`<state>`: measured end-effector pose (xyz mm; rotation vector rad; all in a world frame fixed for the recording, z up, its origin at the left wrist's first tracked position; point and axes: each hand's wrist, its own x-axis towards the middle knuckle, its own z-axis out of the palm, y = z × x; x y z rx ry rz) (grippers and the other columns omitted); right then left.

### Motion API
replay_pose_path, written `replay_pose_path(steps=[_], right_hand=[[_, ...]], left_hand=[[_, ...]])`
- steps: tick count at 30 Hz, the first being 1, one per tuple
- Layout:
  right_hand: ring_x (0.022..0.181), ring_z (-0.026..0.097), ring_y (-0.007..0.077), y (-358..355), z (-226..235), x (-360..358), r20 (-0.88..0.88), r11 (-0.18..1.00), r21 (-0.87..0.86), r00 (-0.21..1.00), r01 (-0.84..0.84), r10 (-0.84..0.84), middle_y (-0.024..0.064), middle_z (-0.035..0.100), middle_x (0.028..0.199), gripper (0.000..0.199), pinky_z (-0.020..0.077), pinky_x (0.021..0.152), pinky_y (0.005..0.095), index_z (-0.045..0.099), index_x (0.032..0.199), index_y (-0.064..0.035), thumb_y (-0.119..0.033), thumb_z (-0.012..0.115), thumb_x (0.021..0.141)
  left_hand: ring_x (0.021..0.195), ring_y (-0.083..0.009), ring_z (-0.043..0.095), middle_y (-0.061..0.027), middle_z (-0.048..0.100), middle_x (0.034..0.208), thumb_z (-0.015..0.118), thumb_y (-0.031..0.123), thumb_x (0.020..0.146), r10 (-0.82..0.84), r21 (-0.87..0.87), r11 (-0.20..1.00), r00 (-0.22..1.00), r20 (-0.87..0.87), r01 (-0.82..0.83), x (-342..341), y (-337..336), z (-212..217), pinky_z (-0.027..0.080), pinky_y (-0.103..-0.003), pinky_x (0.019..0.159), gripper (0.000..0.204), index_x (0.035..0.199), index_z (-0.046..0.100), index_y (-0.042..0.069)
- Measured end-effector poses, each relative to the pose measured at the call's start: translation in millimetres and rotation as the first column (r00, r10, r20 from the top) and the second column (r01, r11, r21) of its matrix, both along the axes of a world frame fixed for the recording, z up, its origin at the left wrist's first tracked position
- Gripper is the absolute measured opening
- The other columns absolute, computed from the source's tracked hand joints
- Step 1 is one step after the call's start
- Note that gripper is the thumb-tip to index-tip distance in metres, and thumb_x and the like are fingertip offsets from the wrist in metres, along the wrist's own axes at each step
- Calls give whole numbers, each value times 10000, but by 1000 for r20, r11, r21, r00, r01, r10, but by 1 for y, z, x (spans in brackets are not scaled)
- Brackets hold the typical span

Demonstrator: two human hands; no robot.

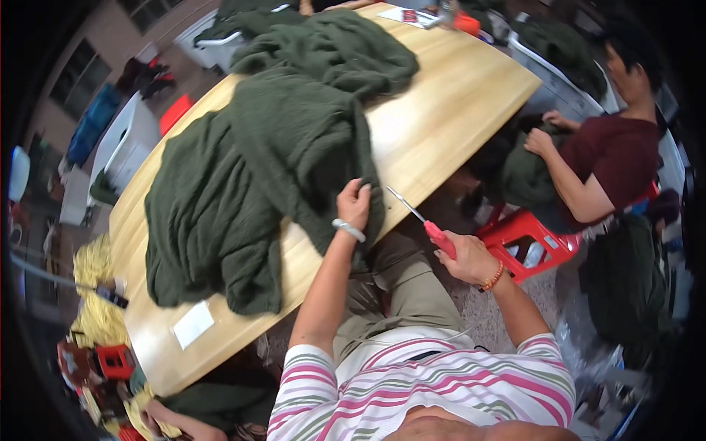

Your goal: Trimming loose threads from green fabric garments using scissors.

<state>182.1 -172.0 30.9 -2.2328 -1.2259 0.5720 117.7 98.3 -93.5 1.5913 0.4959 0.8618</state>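
A dark green knitted garment (pixel 294 140) lies rumpled across the wooden table, its near end hanging at the edge in front of me. My left hand (pixel 354 203), with a pale bangle at the wrist, grips a fold at that near end, fingers curled onto the knit. My right hand (pixel 471 259) is wrapped round the pinkish-red handle of a slim tool (pixel 441 239). Its thin metal shaft points up and left toward the garment, apart from it. The exact shape of the tip is too small to tell.
More dark green knitwear (pixel 331 48) lies farther up the wooden table (pixel 456 95). A white paper (pixel 193 325) rests near its left end. At right a person (pixel 610 154) handles green knitwear beside a red stool (pixel 529 242). White bins (pixel 132 140) stand beyond the table.
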Motion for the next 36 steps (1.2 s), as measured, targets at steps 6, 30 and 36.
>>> replay_pose_path(steps=[6, 30, 36], right_hand=[[801, 605, 441, -25, -10, 13, -10, 995, -22, 996, 92, -93, 235, 630, 789, 266, 473, 735, 522, 553, 1014, -59, -245, 596, 830], [817, 631, 405, 7, 9, 6, -46, 976, -136, 985, -170, 166, 208, 654, 809, 225, 492, 760, 497, 594, 966, -66, -245, 580, 831], [791, 632, 401, -6, 10, -6, -58, 954, -190, 973, -232, 225, 210, 645, 778, 214, 500, 731, 485, 589, 971, -63, -219, 569, 826]], left_hand=[[902, -314, 556, -145, 529, 981, 758, 264, 734, 338, 619, 780, 895, -292, -93, 13, -22, 64, 475, -402, 779, 441, 1069, 558, 56], [796, -51, 546, 27, 641, 894, 682, 208, 882, -67, -203, 977, 997, -44, 56, 20, 38, 19, 440, -193, 745, 263, 1044, 659, 3], [839, -73, 557, 5, 638, 930, 645, 203, 903, -156, -395, 897, 979, 133, 196, 6, 34, 27, 444, -213, 789, 264, 1061, 641, -8]])
